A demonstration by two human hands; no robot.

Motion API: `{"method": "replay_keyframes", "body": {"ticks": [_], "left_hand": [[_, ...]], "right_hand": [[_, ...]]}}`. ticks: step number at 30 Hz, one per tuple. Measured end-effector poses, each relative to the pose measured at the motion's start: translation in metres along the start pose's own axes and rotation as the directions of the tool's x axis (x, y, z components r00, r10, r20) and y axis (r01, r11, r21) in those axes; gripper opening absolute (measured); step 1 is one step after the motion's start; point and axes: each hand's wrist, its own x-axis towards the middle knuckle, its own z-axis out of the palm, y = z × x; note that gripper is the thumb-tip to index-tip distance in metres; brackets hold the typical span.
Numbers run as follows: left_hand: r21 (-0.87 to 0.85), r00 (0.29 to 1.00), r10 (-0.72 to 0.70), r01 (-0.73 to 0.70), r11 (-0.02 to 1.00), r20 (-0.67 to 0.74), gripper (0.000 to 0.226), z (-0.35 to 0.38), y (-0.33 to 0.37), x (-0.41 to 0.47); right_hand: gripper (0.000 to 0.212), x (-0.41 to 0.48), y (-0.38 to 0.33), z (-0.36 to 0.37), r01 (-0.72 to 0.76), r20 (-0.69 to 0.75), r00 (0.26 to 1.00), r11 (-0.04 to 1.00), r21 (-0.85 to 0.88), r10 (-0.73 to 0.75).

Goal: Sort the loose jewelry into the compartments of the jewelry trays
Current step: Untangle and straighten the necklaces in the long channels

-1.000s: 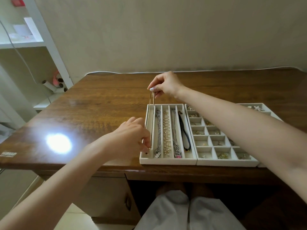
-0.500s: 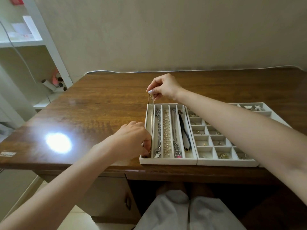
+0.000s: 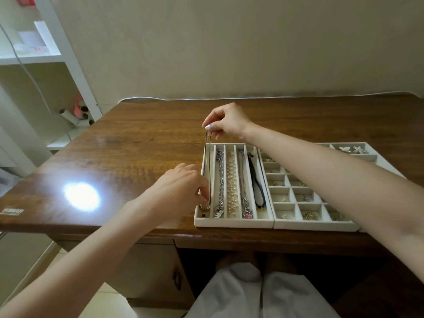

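A thin gold chain (image 3: 208,157) stretches along the leftmost slot of the cream slotted tray (image 3: 234,222). My right hand (image 3: 226,121) pinches the chain's far end just beyond the tray's back edge. My left hand (image 3: 181,190) pinches its near end low in the same slot, where a small gold pendant lies. The other slots hold a silver chain (image 3: 220,180), a pearl strand (image 3: 231,182), another silver chain and a black cord (image 3: 255,182).
A second cream tray (image 3: 316,224) with small square compartments holding earrings and rings sits to the right; my right forearm crosses over it. A further tray (image 3: 358,149) holds white pieces at the back right. Both trays stand on a wooden desk (image 3: 137,145). White shelves stand at left.
Both hands have lowered the gold chain closer into the leftmost slot; my left hand has moved toward the tray's near end.
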Motion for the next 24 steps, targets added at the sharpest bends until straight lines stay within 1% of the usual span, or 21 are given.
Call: {"method": "replay_keyframes", "body": {"ticks": [4, 8, 13, 17, 21, 24], "left_hand": [[0.062, 0.999, -0.006, 0.009, 0.998, -0.044, 0.013, 0.0062, 0.0022, 0.0002], [0.050, 0.997, -0.010, 0.013, 0.999, -0.073, 0.011, 0.0102, 0.0037, 0.0005], [0.018, 1.000, -0.005, 0.005, 1.000, -0.006, 0.010, 0.0093, 0.0010, 0.0007], [-0.037, 0.999, 0.003, -0.002, 0.999, 0.047, 0.011, 0.0064, -0.0015, 0.0001], [-0.046, 0.998, 0.008, -0.005, 0.999, 0.062, 0.013, 0.0045, -0.0005, -0.0014], [-0.049, 0.998, 0.006, -0.003, 0.999, 0.068, 0.013, 0.0040, -0.0003, -0.0019]], "right_hand": [[0.010, 0.0007, 0.0018, 0.0016, -0.009, -0.002, 1.000, 1.000, 0.009, 0.009], [0.011, 0.0017, 0.0038, 0.0036, -0.021, 0.009, 1.000, 1.000, 0.004, 0.021], [0.013, 0.0011, 0.0032, 0.0037, -0.025, 0.015, 1.000, 1.000, -0.019, 0.025], [0.013, -0.0010, 0.0036, 0.0036, -0.018, 0.012, 1.000, 0.996, -0.087, 0.019], [0.010, -0.0020, 0.0047, 0.0061, 0.017, -0.011, 1.000, 0.972, -0.234, -0.020], [0.009, -0.0013, 0.0055, 0.0093, 0.003, -0.015, 1.000, 0.967, -0.256, -0.008]]}}
